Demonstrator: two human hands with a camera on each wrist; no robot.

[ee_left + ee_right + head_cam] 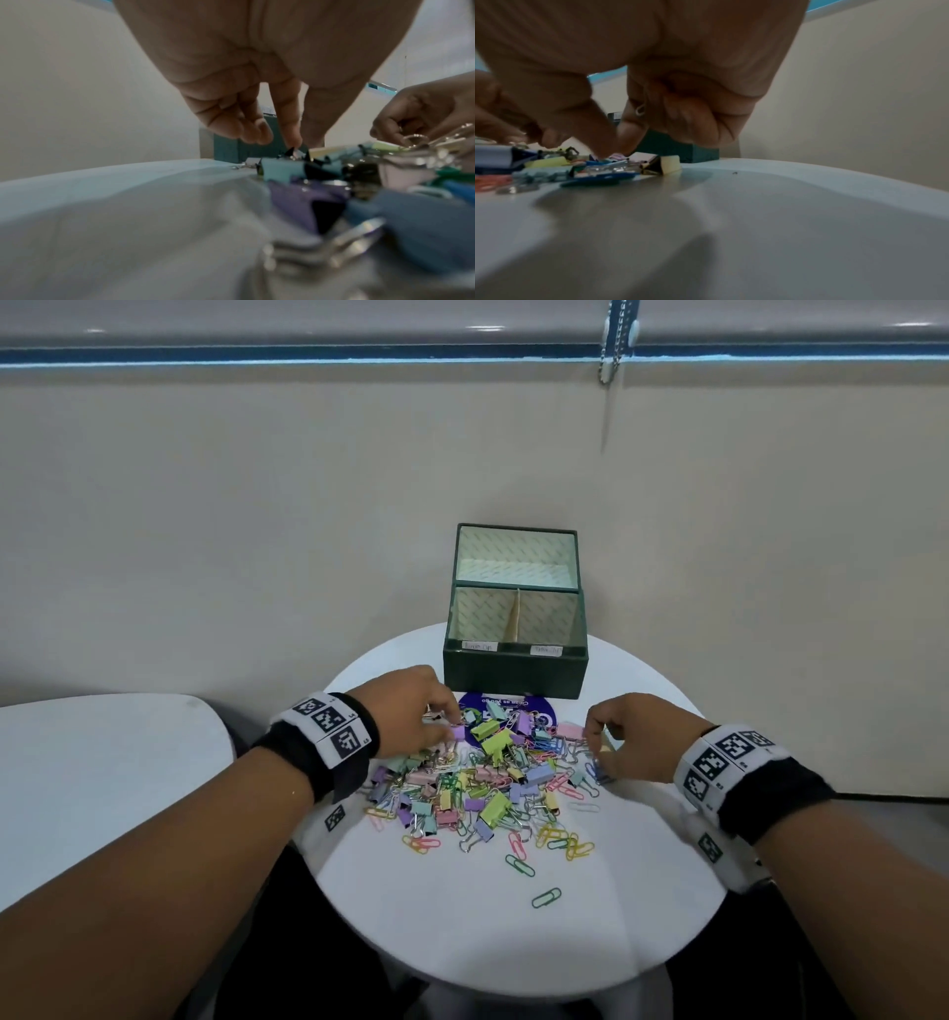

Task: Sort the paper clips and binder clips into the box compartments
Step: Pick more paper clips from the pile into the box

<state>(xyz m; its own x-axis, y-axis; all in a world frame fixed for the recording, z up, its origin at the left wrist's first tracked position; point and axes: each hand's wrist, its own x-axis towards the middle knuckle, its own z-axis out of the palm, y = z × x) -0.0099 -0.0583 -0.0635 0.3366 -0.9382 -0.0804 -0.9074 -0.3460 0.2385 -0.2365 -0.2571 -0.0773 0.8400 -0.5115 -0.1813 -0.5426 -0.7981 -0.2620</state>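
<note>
**Both hands at the clip pile; box compartments unfilled**

A mixed heap of pastel binder clips [493, 746] and coloured wire paper clips [519, 865] lies across the middle of the round white table [513, 947], thinning toward its near edge. Behind it, at the far edge, stands the dark green cardboard box [515, 674], hinged lid upright, a central divider making two compartments, each with a small white label on the front rim; nothing is visible inside either.

The left hand [411, 708] is at the pile's far left, fingers [290, 121] bent downward, thumb and forefinger tips closing on a small clip; the wrist view is too blurred to confirm the grip. The right hand [634, 737] is at the pile's far right, fingers curled, tips down among the paper clips; a wire loop shows against its fingers, but a firm hold cannot be confirmed.

A purple round sticker [544, 711] lies under the pile's far side. Both wrists carry black bands with printed markers.
</note>
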